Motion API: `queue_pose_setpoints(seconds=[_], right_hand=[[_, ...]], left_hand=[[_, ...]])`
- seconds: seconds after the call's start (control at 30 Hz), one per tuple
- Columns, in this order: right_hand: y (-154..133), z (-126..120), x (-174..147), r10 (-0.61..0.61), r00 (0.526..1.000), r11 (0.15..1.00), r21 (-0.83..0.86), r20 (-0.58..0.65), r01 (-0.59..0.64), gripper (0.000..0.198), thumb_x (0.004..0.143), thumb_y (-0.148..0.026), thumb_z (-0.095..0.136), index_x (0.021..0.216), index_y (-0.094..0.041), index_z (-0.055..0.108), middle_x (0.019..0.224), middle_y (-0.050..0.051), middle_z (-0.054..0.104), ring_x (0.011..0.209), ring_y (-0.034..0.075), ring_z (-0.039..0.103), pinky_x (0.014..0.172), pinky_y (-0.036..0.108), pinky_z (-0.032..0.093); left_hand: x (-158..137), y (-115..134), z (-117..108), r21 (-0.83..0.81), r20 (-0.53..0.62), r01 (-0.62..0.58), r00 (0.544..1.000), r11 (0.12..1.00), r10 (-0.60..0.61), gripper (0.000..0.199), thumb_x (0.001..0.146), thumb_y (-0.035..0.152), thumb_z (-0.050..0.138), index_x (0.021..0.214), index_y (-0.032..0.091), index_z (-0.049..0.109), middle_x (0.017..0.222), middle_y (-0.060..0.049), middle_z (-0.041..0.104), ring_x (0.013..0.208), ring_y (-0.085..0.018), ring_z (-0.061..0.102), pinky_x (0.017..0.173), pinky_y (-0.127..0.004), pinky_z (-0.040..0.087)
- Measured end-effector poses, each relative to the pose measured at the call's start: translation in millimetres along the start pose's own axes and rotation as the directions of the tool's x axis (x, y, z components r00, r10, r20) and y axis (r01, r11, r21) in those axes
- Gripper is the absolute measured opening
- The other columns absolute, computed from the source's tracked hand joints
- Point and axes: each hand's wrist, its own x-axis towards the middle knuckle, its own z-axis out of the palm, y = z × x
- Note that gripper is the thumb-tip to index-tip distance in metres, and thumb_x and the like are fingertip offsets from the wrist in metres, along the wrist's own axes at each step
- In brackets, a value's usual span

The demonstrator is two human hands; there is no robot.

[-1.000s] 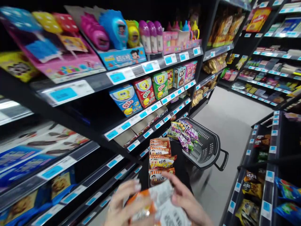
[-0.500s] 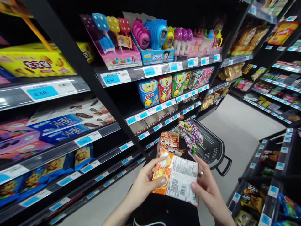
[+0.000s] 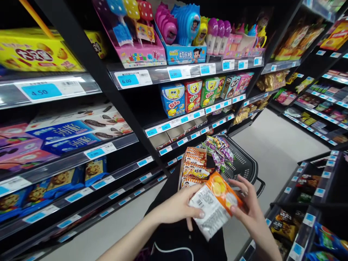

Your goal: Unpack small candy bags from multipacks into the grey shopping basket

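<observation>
Between my two hands is an orange and white candy packet (image 3: 213, 206), its printed white back with small text facing up and slightly blurred. My left hand (image 3: 183, 206) pinches the white side, thumb on top. My right hand (image 3: 246, 204) grips the orange side, thumb on top and fingers spread around the far edge. Just beyond the packet, an open box of orange snack packets (image 3: 194, 163) rests on my dark-clad lap. A dark grey shopping basket (image 3: 244, 159) stands behind it on the floor, with purple and green candy packets (image 3: 219, 150) inside.
A shelf rack on the left carries yellow boxes (image 3: 38, 49), blue and white biscuit boxes (image 3: 67, 136), cartoon candy boxes (image 3: 172, 99) and toy candies (image 3: 187, 25). Grey floor (image 3: 269, 134) runs along the aisle. Another low rack (image 3: 312, 203) with snack bags stands at the right.
The packet has turned round in my hands, so its orange part now lies to the right and its white part to the left. My view has shifted slightly.
</observation>
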Motion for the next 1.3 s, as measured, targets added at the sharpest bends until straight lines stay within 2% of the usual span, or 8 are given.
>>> queue_pose_setpoints(seconds=[0.17,0.27,0.37,0.47,0.53,0.7,1.0,1.3], right_hand=[[-15,-14,11,0.191,0.939,0.980,-0.001,0.285,-0.199,0.065,0.074,-0.029,0.075,0.133,-0.028,0.048,0.114,0.010,0.068,0.095,0.025,0.067,0.079,0.037,0.054],[4,-7,4,0.082,0.997,0.995,-0.057,-0.007,-0.082,0.039,0.067,-0.031,0.080,0.105,-0.022,0.071,0.097,0.009,0.074,0.083,0.023,0.069,0.070,0.030,0.056],[25,6,-9,0.042,0.956,0.993,-0.094,-0.292,-0.073,0.033,0.068,-0.034,0.078,0.097,-0.020,0.075,0.093,0.010,0.075,0.078,0.022,0.069,0.065,0.029,0.057],[31,17,-19,0.039,0.950,0.993,-0.091,-0.309,-0.071,0.037,0.070,-0.033,0.077,0.105,-0.020,0.073,0.103,0.011,0.073,0.086,0.025,0.069,0.069,0.033,0.058],[26,17,-21,-0.056,0.972,0.984,-0.175,-0.228,0.016,0.036,0.070,-0.028,0.077,0.105,-0.022,0.073,0.099,0.009,0.074,0.078,0.022,0.069,0.063,0.030,0.058],[9,2,-8,-0.374,0.923,0.827,-0.421,0.085,0.374,0.028,0.073,-0.020,0.073,0.100,-0.027,0.075,0.083,0.006,0.070,0.070,0.018,0.065,0.058,0.026,0.055],[2,-4,-1,-0.581,0.775,0.631,-0.464,0.248,0.622,0.052,0.075,-0.007,0.069,0.120,-0.034,0.064,0.093,0.004,0.066,0.075,0.016,0.065,0.059,0.023,0.053],[-8,13,-3,-0.537,0.833,0.674,-0.525,0.136,0.520,0.012,0.084,-0.014,0.060,0.084,-0.024,0.066,0.078,0.003,0.065,0.070,0.016,0.064,0.058,0.023,0.048]], left_hand=[[0,12,-13,0.014,0.095,0.032,0.995,0.999,-0.033,0.071,0.062,0.019,0.080,0.126,0.027,0.051,0.087,-0.002,0.065,0.062,-0.015,0.065,0.042,-0.016,0.048],[1,-2,-12,-0.185,0.047,-0.110,0.992,0.977,0.121,0.085,0.063,0.037,0.081,0.137,0.022,0.040,0.078,-0.004,0.068,0.059,-0.017,0.066,0.055,-0.026,0.053],[0,-24,0,-0.406,-0.148,-0.336,0.942,0.850,0.302,0.106,0.058,0.049,0.082,0.145,0.022,0.027,0.107,-0.013,0.068,0.097,-0.029,0.066,0.084,-0.039,0.052],[-3,-38,12,-0.418,-0.341,-0.432,0.890,0.799,0.303,0.115,0.060,0.033,0.084,0.148,0.031,0.010,0.124,-0.014,0.060,0.107,-0.031,0.062,0.088,-0.040,0.050],[-4,-40,14,-0.369,-0.419,-0.469,0.855,0.802,0.307,0.111,0.064,0.025,0.083,0.147,0.035,0.010,0.122,-0.012,0.062,0.103,-0.028,0.064,0.086,-0.039,0.052],[-7,-34,2,-0.210,-0.401,-0.492,0.832,0.845,0.384,0.047,0.062,0.019,0.082,0.106,0.023,0.068,0.104,-0.009,0.068,0.093,-0.023,0.066,0.077,-0.030,0.054],[-8,-23,-9,0.291,-0.397,-0.493,0.718,0.820,0.572,0.036,0.057,0.030,0.086,0.090,0.020,0.078,0.063,-0.005,0.069,0.050,-0.013,0.055,0.048,-0.022,0.043],[-11,-8,-9,0.678,-0.192,-0.503,0.583,0.536,0.789,0.015,0.078,0.034,0.070,0.077,0.022,0.079,0.058,-0.005,0.071,0.046,-0.015,0.059,0.045,-0.024,0.041]])
